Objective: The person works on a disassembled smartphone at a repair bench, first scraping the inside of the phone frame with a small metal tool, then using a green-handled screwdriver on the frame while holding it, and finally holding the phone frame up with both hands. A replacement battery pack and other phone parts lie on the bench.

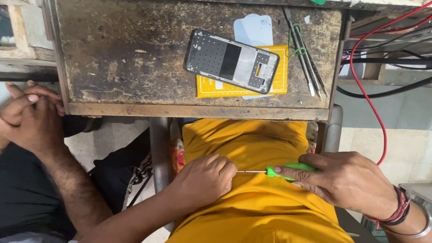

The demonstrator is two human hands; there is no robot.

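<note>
Nearest the camera, both hands work over the lap, against a yellow shirt.

1. Right hand: fingers clenched round the green handle of a small screwdriver; index finger lies along the handle toward the shaft. Bracelets on the wrist.
2. Left hand: fingers curled into a loose fist at the tip end of the thin metal shaft. Tip is hidden inside the fist; whether a bit, screw or other small part is pinched there cannot be told.
3. Handling est. for the screwdriver: light, stiff, thin shaft, pointed end. Plastic handle gives fair grip; take hold at the handle, steady w/ fingertips near the tip. Shaft likely bends if levered hard.

Farther out, on the scuffed wooden worktop:
- Phone mid-frame, stripped, lying flat at a slant, partly on a yellow padded envelope. Est. light, rigid but thin, easily flexed or scratched; hold by long edges, not by the open centre.
- Pale blue plastic sheet just behind the envelope.
- Metal pry tools to the right, side by side, near the worktop edge.

Beyond the right edge: red wire and black cables. At left, another person's clasped hands, apart from the work.
</note>
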